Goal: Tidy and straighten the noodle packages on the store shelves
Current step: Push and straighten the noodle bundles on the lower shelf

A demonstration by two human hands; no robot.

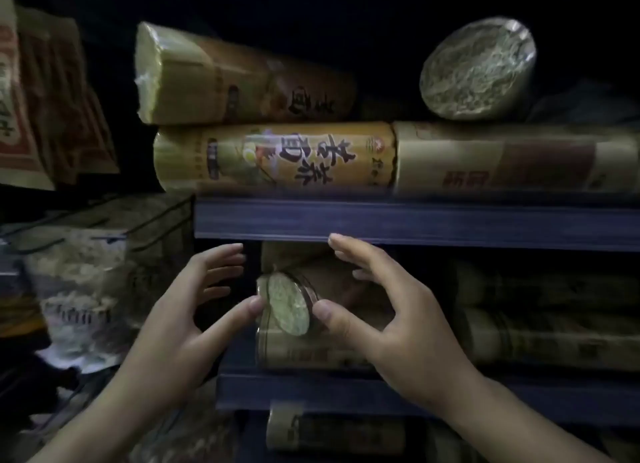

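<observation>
A round noodle bundle (289,305) pokes end-first out of the middle shelf, lying on another package (294,353). My left hand (194,310) is at its left, thumb tip touching the round end, fingers spread. My right hand (384,310) is at its right, thumb on the end's rim, fingers arched over the bundle. Neither hand clasps it. On the shelf above, a long orange-labelled noodle package (277,157) lies sideways with a tan package (512,159) beside it, a slanted package (242,78) on top, and a round-ended bundle (478,69) pointing outward.
The dark blue shelf edge (415,221) runs just above my fingers; a lower shelf edge (311,391) sits below them. More stacked packages (547,324) fill the right of the middle shelf. A wire basket (104,247) with bagged goods stands at left. Flat packets (41,105) lean at upper left.
</observation>
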